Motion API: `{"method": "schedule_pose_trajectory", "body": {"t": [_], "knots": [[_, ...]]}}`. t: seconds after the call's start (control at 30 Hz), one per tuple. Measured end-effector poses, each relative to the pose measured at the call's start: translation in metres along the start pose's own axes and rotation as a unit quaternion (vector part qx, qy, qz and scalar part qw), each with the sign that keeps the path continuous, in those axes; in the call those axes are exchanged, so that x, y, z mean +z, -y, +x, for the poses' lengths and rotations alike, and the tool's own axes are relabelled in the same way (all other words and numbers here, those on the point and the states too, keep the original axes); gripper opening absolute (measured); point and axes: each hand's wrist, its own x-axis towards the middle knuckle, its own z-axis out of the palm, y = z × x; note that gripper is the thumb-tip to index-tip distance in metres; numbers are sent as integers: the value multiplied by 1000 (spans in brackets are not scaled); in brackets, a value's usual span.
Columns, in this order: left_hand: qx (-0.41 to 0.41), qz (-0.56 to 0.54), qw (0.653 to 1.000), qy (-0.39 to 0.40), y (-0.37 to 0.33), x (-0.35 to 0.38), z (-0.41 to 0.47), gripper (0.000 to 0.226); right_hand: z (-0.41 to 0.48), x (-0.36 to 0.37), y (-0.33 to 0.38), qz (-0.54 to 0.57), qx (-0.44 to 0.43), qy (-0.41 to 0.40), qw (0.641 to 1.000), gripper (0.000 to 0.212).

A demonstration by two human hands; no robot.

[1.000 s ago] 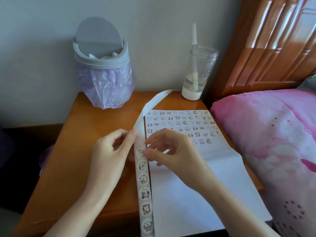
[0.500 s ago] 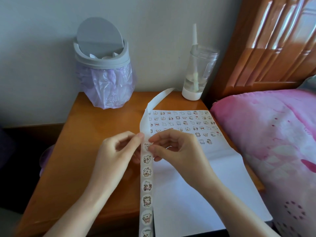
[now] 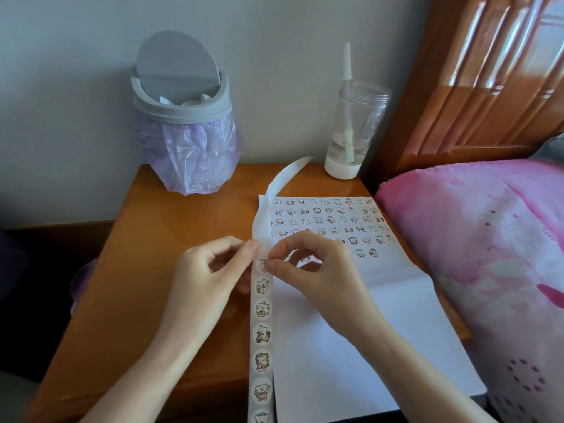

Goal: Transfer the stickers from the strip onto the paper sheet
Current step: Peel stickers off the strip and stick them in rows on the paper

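Centre-left, the left hand (image 3: 210, 270) pinches the strip (image 3: 262, 334) just above its top sticker (image 3: 261, 266). The strip, light and floppy, runs from bottom centre up the middle. Centre-right, the right hand (image 3: 314, 270) pinches that sticker's edge between thumb and forefinger, probably the best hold: it looks thin and clingy. The paper sheet (image 3: 351, 346) lies lower right.

Readable text: none; you will find no word, number or brand that can be made out.
Strip (image 3: 262, 334): you see only round cartoon animal pictures in a single column; any lettering in them is too small to tell.
Paper sheet (image 3: 351, 346): you see rows of tiny cartoon stickers across its far part, all too small and blurred to read.
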Motion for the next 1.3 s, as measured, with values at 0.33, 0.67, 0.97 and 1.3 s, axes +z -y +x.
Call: {"method": "schedule_pose_trajectory", "body": {"t": [0.33,0.67,0.97,1.3], "knots": [[-55,19,998,-12,3,-1,0,26,4,-33,17,-22,-21,35,999,7],[-45,68,996,25,6,2,0,22,23,-141,-25,-58,127,-67,988,8],[-39,108,993,28,7,3,0,22,27,-153,-42,-124,173,0,977,3],[-30,130,990,35,8,3,0,22,30,-153,-48,-140,163,-11,976,3]]}}
